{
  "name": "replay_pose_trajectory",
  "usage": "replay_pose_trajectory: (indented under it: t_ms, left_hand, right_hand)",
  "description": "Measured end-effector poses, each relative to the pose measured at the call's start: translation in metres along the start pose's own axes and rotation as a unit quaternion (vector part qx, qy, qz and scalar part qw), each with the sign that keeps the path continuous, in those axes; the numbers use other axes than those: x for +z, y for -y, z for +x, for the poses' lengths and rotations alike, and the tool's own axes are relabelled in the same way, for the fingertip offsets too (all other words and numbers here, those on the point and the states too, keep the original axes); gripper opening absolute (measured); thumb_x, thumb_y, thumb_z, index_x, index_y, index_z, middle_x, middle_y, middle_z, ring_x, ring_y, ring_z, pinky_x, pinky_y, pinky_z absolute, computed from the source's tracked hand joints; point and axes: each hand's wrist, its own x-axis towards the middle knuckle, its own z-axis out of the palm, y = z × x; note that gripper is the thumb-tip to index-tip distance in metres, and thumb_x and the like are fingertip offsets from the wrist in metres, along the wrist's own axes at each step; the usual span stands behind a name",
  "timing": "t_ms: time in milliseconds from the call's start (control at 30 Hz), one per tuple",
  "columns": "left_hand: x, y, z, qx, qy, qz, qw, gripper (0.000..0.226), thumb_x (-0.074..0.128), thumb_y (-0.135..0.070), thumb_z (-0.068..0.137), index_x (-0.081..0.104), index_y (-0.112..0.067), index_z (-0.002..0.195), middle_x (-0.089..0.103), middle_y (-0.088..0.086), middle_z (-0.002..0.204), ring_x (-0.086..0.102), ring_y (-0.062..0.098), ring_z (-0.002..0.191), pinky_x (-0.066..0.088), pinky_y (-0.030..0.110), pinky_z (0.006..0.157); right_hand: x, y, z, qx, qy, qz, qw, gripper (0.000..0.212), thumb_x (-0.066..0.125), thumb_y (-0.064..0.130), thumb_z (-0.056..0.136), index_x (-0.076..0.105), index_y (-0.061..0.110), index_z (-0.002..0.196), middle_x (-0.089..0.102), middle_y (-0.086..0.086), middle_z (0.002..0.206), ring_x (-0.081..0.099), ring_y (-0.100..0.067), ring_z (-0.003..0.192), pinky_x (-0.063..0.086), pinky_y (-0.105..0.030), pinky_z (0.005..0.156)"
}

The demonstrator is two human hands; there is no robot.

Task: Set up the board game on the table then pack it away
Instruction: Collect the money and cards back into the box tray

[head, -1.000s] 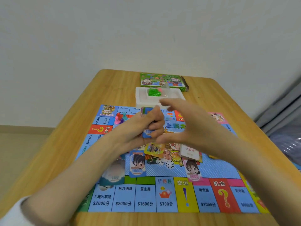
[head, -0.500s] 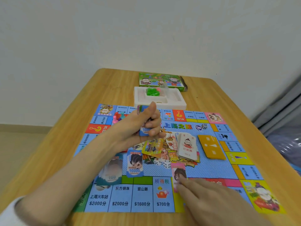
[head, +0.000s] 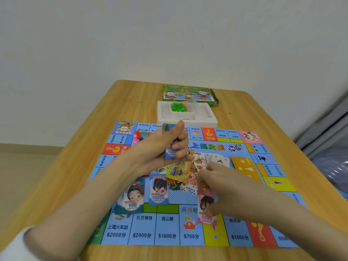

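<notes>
Left hand: The left hand (head: 165, 147) is seen at the centre of the frame, raised above the game board (head: 167, 236). Its fingers are curled and its thumb is set upright around a wad of paper notes (head: 169, 154), of which a blue one is turned toward the camera.

Right hand: The right hand (head: 231, 187) is placed lower right of centre. A pink 5000 note (head: 206, 211) is pinched at its upper part between thumb and fingers and is held over the bottom row of squares. Whether the note touches the board cannot be told.

Board: The game board is spread flat on the wooden table (head: 66, 176) and fills the lower middle of the frame.

Notes laid out: A 100 note (head: 131, 199) and a blue 10000 note (head: 158, 190) are laid side by side on the board, below the left hand and to the left of the pink note.

Dice: White dice (head: 186, 189) are seen between the 10000 note and the right hand, partly hidden.

Cards: A yellow card (head: 178, 171) is laid just below the left hand. A pale card pile (head: 219, 161) is seen just above the right hand, and an orange card pile (head: 243, 166) to the right of it.

Pawns: Coloured pawns (head: 139, 137) are grouped at the upper left of the board, just left of the left hand.

Tray: A white tray (head: 207, 119) is set at the board's upper edge, with green pieces (head: 178, 107) held in one compartment.

Box: A green box (head: 188, 94) is placed just above the tray, near the top edge of the table.
</notes>
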Motion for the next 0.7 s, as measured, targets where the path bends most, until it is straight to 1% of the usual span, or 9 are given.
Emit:
replay_pose_trajectory:
  t_ms: [167,267,367,433,467,533,567,600,700]
  left_hand:
    - [0.001,0.000,-0.001,-0.008,0.007,0.008,1.000,0.050,0.086,-0.050,0.050,0.053,-0.016,0.063,0.036,-0.003,0.054,0.044,0.011,0.045,0.055,0.029,0.067]
    - [0.001,0.000,-0.001,-0.011,0.014,0.008,1.000,0.050,0.085,-0.050,0.052,0.051,-0.015,0.064,0.036,-0.003,0.054,0.045,0.011,0.045,0.056,0.029,0.068]
    - [0.001,-0.001,-0.001,-0.012,0.016,0.052,0.998,0.048,0.083,-0.053,0.051,0.054,-0.016,0.059,0.047,-0.002,0.055,0.057,0.013,0.052,0.056,0.028,0.070]
    - [0.002,-0.001,-0.003,-0.018,0.016,0.109,0.994,0.041,0.079,-0.058,0.052,0.064,-0.020,0.055,0.062,-0.001,0.061,0.067,0.013,0.063,0.057,0.025,0.069]
    - [0.004,-0.001,-0.004,-0.025,0.005,0.133,0.991,0.041,0.076,-0.061,0.054,0.068,-0.021,0.055,0.067,0.000,0.066,0.068,0.012,0.066,0.058,0.024,0.068]
    - [0.007,-0.001,-0.006,-0.038,-0.001,0.168,0.985,0.041,0.066,-0.065,0.062,0.072,-0.025,0.057,0.070,-0.003,0.069,0.068,0.007,0.067,0.057,0.021,0.066]
    - [0.008,-0.001,-0.007,-0.041,0.010,0.175,0.984,0.037,0.063,-0.063,0.060,0.073,-0.028,0.059,0.071,-0.003,0.069,0.068,0.006,0.067,0.056,0.020,0.064]
    - [0.010,-0.001,-0.008,-0.040,0.028,0.171,0.984,0.033,0.065,-0.058,0.056,0.074,-0.028,0.062,0.072,-0.003,0.071,0.069,0.007,0.068,0.056,0.020,0.065]
    - [0.009,-0.003,-0.011,-0.040,0.080,0.149,0.985,0.045,0.078,-0.060,0.049,0.075,-0.025,0.077,0.073,0.000,0.077,0.071,0.012,0.075,0.057,0.024,0.069]
  right_hand:
    - [0.000,0.004,0.003,-0.003,-0.001,-0.021,1.000,0.026,0.061,0.022,0.087,0.050,0.015,0.109,0.052,-0.002,0.102,0.050,-0.020,0.093,0.045,-0.035,0.073]
    - [-0.002,0.005,0.002,-0.025,-0.008,-0.012,1.000,0.015,0.064,0.026,0.085,0.054,0.016,0.092,0.047,0.005,0.090,0.046,-0.017,0.086,0.039,-0.028,0.063]
    - [-0.020,0.007,-0.003,-0.015,-0.041,0.099,0.994,0.023,0.075,0.033,0.076,0.055,0.024,0.069,0.052,0.011,0.069,0.049,-0.005,0.068,0.038,-0.020,0.058]
    - [-0.040,0.008,-0.004,-0.009,-0.119,0.192,0.974,0.019,0.080,0.026,0.070,0.062,0.020,0.065,0.057,0.015,0.056,0.052,0.000,0.057,0.038,-0.015,0.053]
    - [-0.050,0.008,-0.002,-0.015,-0.154,0.202,0.967,0.019,0.081,0.021,0.069,0.062,0.018,0.064,0.056,0.018,0.052,0.052,0.002,0.056,0.038,-0.013,0.053]
    - [-0.062,0.012,0.004,-0.034,-0.199,0.160,0.966,0.027,0.079,0.015,0.069,0.053,0.019,0.059,0.054,0.010,0.054,0.050,-0.006,0.056,0.038,-0.015,0.055]
    - [-0.065,0.016,0.009,-0.037,-0.208,0.135,0.968,0.032,0.077,0.014,0.070,0.048,0.021,0.059,0.052,0.008,0.057,0.047,-0.008,0.057,0.037,-0.017,0.056]
    - [-0.066,0.019,0.014,-0.038,-0.209,0.116,0.970,0.035,0.077,0.014,0.070,0.045,0.022,0.060,0.050,0.008,0.059,0.045,-0.007,0.057,0.036,-0.019,0.055]
    - [-0.063,0.022,0.028,-0.028,-0.212,0.090,0.973,0.039,0.076,0.015,0.070,0.040,0.022,0.061,0.046,0.010,0.062,0.043,-0.008,0.059,0.036,-0.025,0.055]
